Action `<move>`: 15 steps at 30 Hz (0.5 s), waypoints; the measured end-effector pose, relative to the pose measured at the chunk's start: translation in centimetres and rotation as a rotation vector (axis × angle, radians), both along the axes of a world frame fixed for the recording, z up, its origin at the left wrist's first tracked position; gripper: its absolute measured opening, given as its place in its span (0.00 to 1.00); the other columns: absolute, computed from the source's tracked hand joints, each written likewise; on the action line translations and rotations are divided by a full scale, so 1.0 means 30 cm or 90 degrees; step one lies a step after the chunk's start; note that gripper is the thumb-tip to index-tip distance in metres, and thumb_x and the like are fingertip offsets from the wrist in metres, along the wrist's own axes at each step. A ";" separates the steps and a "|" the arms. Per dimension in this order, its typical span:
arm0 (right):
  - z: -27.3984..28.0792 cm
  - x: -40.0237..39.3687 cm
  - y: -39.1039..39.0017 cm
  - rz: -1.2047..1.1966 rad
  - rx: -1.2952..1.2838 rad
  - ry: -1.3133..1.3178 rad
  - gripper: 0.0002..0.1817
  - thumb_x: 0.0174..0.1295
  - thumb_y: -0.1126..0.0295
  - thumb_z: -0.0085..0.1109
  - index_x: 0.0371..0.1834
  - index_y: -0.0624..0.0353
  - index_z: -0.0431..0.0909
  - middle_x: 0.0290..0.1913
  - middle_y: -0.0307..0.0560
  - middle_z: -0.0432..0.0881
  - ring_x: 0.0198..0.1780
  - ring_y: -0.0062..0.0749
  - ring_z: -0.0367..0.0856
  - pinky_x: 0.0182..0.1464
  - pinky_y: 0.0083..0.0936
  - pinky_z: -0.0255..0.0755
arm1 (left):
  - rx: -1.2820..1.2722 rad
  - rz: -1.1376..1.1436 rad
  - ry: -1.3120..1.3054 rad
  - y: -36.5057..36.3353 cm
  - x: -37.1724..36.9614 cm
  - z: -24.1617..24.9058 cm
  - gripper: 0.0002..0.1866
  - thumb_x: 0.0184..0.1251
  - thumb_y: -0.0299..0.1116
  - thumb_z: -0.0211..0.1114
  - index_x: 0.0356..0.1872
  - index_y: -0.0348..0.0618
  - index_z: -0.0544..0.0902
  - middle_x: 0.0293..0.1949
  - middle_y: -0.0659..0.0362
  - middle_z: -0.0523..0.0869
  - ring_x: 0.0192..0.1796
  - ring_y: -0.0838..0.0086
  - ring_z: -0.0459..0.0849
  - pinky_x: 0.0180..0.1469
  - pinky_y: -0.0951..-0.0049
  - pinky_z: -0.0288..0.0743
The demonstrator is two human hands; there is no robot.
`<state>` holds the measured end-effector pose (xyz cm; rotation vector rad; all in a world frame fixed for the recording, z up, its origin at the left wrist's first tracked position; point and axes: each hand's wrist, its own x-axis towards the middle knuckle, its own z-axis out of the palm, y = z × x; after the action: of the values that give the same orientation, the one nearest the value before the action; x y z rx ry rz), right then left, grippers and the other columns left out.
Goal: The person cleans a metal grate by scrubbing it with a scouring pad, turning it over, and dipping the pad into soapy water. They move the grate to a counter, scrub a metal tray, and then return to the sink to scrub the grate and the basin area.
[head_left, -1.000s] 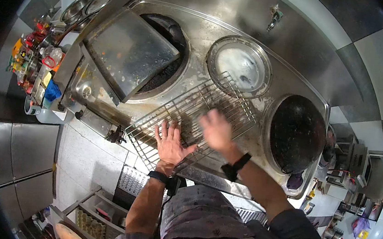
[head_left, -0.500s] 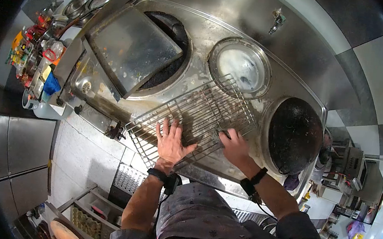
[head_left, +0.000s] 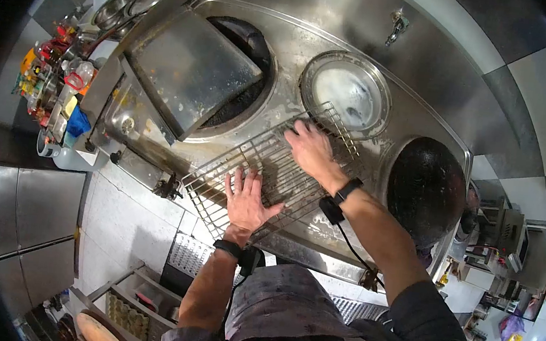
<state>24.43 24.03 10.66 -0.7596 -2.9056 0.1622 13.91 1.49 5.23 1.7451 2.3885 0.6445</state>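
A wire rack (head_left: 266, 170) lies flat on the steel counter (head_left: 319, 234) of a wok range, in front of 3 round wells and tilted diagonally across the near edge. The left hand (head_left: 244, 199) is spread wide, palm down, all 5 fingers fanned and pressing on the near half of the rack; it grips nothing. The right hand (head_left: 310, 149) rests on the far end of the rack, fingers loosely curled over the wires near the rim of the water basin (head_left: 346, 91). Whether it pinches something small against the wires, I cannot tell.

The rack looks like thin welded steel: stiff, light, and easily slid on wet stainless, so it will skate unless held down. The grid is open, so fingers can hook through anywhere, but the thicker outer frame at the 2 short ends looks like the surest place to take hold. It seems wet or greasy, so likely slippery, and the wire ends may catch skin.

Left of the rack, a flat steel tray (head_left: 190, 70) leans over the big left well. To the right, a dark wok (head_left: 426, 188) sits in its ring. A tap (head_left: 397, 23) juts from the back panel. Bottles and containers (head_left: 55, 80) crowd the far left shelf. Both wrists wear dark bands.
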 end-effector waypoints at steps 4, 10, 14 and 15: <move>0.020 0.278 -0.157 -0.029 -0.041 -0.026 0.19 0.62 0.73 0.61 0.57 0.56 0.81 0.49 0.52 0.76 0.50 0.56 0.83 0.47 0.52 0.84 | 0.008 0.003 -0.010 -0.003 -0.001 0.007 0.53 0.54 0.73 0.74 0.66 0.34 0.78 0.74 0.46 0.76 0.81 0.39 0.64 0.84 0.31 0.40; 0.025 0.584 -0.301 -0.039 -0.075 -0.142 0.24 0.61 0.72 0.66 0.63 0.53 0.81 0.50 0.53 0.75 0.52 0.57 0.83 0.49 0.51 0.82 | 0.012 -0.009 0.002 -0.006 -0.004 0.000 0.55 0.54 0.74 0.73 0.69 0.33 0.76 0.74 0.45 0.76 0.80 0.37 0.65 0.84 0.31 0.39; 0.143 0.457 -0.212 -0.055 -0.133 0.014 0.21 0.63 0.69 0.68 0.60 0.54 0.81 0.52 0.55 0.74 0.53 0.56 0.82 0.47 0.53 0.82 | 0.004 -0.013 0.005 -0.011 -0.002 0.001 0.55 0.54 0.75 0.73 0.69 0.33 0.76 0.74 0.45 0.76 0.81 0.38 0.64 0.84 0.31 0.40; 0.146 0.369 -0.170 -0.061 -0.099 0.064 0.22 0.63 0.68 0.70 0.61 0.54 0.81 0.54 0.55 0.73 0.53 0.57 0.82 0.48 0.52 0.82 | 0.000 -0.013 0.003 -0.008 0.000 0.004 0.55 0.54 0.74 0.73 0.69 0.33 0.76 0.75 0.45 0.75 0.81 0.39 0.64 0.84 0.32 0.39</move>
<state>35.49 18.93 15.03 -0.8850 -2.7801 0.4066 13.92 1.23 5.35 1.7696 2.3707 0.6395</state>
